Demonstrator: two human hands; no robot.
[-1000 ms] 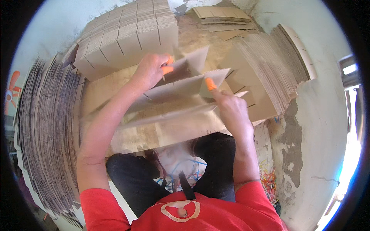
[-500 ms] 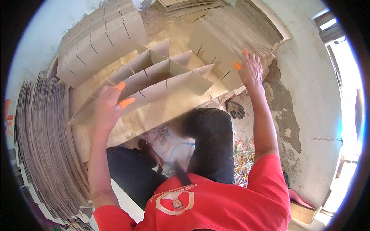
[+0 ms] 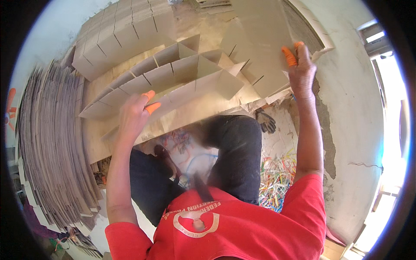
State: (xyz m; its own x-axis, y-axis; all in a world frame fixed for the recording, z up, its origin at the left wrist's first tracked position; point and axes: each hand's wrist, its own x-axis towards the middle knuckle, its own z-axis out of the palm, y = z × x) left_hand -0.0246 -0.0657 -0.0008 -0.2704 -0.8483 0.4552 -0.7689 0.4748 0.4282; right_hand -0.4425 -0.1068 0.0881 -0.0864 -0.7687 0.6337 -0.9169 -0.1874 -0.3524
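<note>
A partly assembled cardboard divider grid (image 3: 160, 76) stands on the wooden table, its slotted strips crossing short pieces. My left hand (image 3: 135, 113), orange covers on thumb and forefinger, pinches the front long strip (image 3: 184, 89) near its left end. Part of that strip is blurred. On the right, my right hand (image 3: 302, 71), with the same orange covers, is closed at the edge of a slotted cardboard sheet (image 3: 262, 47). This sheet tilts off the right-hand stack and hides most of it.
Slotted cardboard pieces (image 3: 123, 37) stand packed at the back left. A tall stack of cardboard sheets (image 3: 56, 147) rises along the left. Coloured strapping scraps (image 3: 279, 182) litter the floor, with a dark glove (image 3: 265, 121) nearby. A stained wall (image 3: 351, 130) borders the right.
My right hand has moved right and slightly up, and a sheet has come away from the right stack. My left hand has shifted right, and the grid's front strip has swung apart from the one behind.
</note>
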